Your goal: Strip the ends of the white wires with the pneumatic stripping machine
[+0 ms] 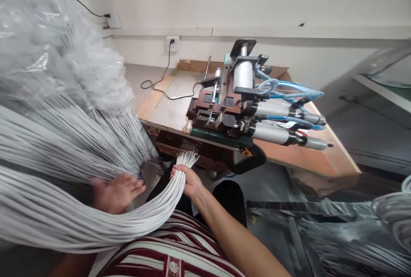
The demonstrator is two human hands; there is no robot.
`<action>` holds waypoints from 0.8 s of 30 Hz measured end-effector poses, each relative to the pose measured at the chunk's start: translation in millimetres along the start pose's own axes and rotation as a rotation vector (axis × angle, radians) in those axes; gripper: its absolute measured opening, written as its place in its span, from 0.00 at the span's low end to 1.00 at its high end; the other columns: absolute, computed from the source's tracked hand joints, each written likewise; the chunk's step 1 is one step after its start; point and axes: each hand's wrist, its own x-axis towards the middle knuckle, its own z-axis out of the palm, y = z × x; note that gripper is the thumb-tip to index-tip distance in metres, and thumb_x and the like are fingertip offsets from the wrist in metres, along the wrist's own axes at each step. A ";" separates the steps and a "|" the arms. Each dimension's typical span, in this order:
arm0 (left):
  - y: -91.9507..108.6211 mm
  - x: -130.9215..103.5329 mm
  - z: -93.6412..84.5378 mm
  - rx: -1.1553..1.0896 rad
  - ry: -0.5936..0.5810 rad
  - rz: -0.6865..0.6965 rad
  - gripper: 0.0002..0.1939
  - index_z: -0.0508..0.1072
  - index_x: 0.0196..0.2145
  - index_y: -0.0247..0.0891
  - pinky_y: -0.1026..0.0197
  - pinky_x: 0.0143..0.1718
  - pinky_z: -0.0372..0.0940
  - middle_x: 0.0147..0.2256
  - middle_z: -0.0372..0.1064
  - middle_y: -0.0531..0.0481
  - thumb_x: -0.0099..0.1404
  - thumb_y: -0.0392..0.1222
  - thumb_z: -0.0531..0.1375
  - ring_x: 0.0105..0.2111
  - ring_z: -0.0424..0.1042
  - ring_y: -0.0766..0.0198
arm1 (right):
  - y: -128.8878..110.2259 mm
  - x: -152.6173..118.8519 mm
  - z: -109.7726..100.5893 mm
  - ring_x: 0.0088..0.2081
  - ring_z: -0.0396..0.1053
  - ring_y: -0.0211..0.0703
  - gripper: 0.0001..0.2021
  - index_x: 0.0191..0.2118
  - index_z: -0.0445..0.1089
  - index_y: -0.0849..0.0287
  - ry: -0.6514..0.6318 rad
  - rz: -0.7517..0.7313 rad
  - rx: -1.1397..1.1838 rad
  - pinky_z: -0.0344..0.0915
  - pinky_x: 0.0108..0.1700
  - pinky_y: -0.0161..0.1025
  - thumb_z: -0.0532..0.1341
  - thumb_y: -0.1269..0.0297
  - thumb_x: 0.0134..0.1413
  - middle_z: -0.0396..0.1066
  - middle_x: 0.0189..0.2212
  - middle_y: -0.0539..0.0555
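Observation:
A thick bundle of pale grey wires [141, 221] sweeps from the left edge across my lap. Near its cut ends, my right hand [188, 179] is wrapped round the bundle, with the wire tips fanning out above the fingers. My left hand [117, 192], slightly blurred, lies just behind the bundle with its fingers spread and nothing in them. Its forearm passes beneath the wires. More grey wires [105, 140] are stacked behind my left hand, partly under clear plastic wrapping [96, 63].
A pneumatic machine [224, 101] with silver cylinders and blue hoses stands on a wooden-edged bench [334, 161]. A black cable [168, 65] runs from a wall socket to it. Further wires [396, 212] lie at the right edge, near a shelf [385, 90].

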 end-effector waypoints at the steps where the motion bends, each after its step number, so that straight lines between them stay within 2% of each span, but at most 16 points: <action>1: -10.5 5.5 4.1 -0.005 -0.034 -0.084 0.22 0.74 0.29 0.43 0.51 0.41 0.64 0.31 0.76 0.49 0.46 0.63 0.58 0.35 0.73 0.55 | 6.8 -5.0 2.0 0.15 0.64 0.35 0.06 0.19 0.63 0.63 -0.020 0.014 -0.070 0.66 0.24 0.33 0.57 0.76 0.42 0.65 0.12 0.50; 3: -30.5 21.8 15.8 -0.023 -0.128 -0.252 0.20 0.74 0.33 0.32 0.50 0.44 0.61 0.34 0.75 0.39 0.52 0.53 0.59 0.37 0.72 0.54 | 16.9 -16.2 8.0 0.14 0.63 0.35 0.04 0.20 0.65 0.64 -0.067 0.018 -0.220 0.65 0.23 0.34 0.58 0.77 0.38 0.65 0.12 0.50; 4: -37.7 31.6 23.2 -0.045 -0.188 -0.315 0.21 0.73 0.33 0.29 0.50 0.43 0.61 0.31 0.75 0.37 0.53 0.53 0.59 0.34 0.73 0.54 | 19.8 -21.9 12.1 0.14 0.62 0.35 0.03 0.20 0.66 0.65 -0.094 0.007 -0.300 0.64 0.22 0.35 0.58 0.78 0.36 0.66 0.12 0.50; 6: -41.2 50.7 40.4 -0.086 -0.262 -0.331 0.22 0.73 0.30 0.26 0.47 0.41 0.61 0.24 0.73 0.39 0.51 0.54 0.60 0.30 0.73 0.51 | 20.5 -33.0 22.6 0.14 0.62 0.36 0.05 0.20 0.67 0.64 -0.150 -0.031 -0.459 0.62 0.20 0.35 0.59 0.79 0.32 0.66 0.11 0.49; 9: -16.4 68.8 69.0 -0.159 -0.351 -0.238 0.27 0.72 0.37 0.28 0.47 0.45 0.60 0.31 0.74 0.39 0.45 0.54 0.63 0.37 0.72 0.49 | 8.6 -48.1 42.4 0.15 0.61 0.36 0.08 0.18 0.67 0.63 -0.220 -0.114 -0.643 0.58 0.20 0.33 0.60 0.83 0.26 0.66 0.12 0.47; 13: 33.7 74.2 104.0 -0.156 -0.382 -0.134 0.24 0.72 0.38 0.30 0.54 0.40 0.64 0.29 0.75 0.45 0.39 0.36 0.67 0.32 0.73 0.55 | -19.2 -60.0 64.3 0.19 0.60 0.35 0.07 0.16 0.67 0.62 -0.258 -0.361 -0.905 0.56 0.22 0.33 0.61 0.81 0.28 0.67 0.14 0.46; 15: 45.0 81.1 116.7 -0.131 -0.354 -0.124 0.21 0.73 0.35 0.29 0.57 0.36 0.65 0.26 0.75 0.45 0.39 0.30 0.65 0.28 0.73 0.57 | -29.7 -57.2 67.4 0.19 0.61 0.36 0.04 0.18 0.68 0.63 -0.240 -0.391 -0.873 0.57 0.24 0.34 0.62 0.78 0.30 0.68 0.15 0.47; 17: 42.3 96.7 124.1 -0.112 -0.295 -0.147 0.15 0.74 0.31 0.29 0.61 0.31 0.66 0.24 0.75 0.46 0.41 0.29 0.63 0.25 0.73 0.60 | -34.9 -46.9 63.8 0.18 0.62 0.37 0.04 0.20 0.68 0.64 -0.218 -0.326 -0.730 0.59 0.24 0.35 0.63 0.75 0.31 0.68 0.14 0.48; 21: 11.3 140.4 120.3 -0.060 -0.158 -0.323 0.02 0.73 0.22 0.29 0.62 0.24 0.66 0.17 0.72 0.45 0.46 0.31 0.60 0.18 0.70 0.62 | -31.4 -16.2 43.1 0.17 0.64 0.38 0.07 0.23 0.67 0.64 -0.165 -0.230 -0.546 0.62 0.24 0.38 0.65 0.67 0.33 0.67 0.15 0.50; 24: -9.0 157.4 108.2 -0.038 -0.107 -0.449 0.07 0.73 0.23 0.29 0.60 0.24 0.66 0.18 0.72 0.43 0.50 0.37 0.59 0.18 0.70 0.60 | -22.8 -1.6 28.5 0.18 0.65 0.38 0.11 0.24 0.68 0.64 -0.119 -0.190 -0.422 0.64 0.24 0.38 0.66 0.61 0.34 0.68 0.17 0.51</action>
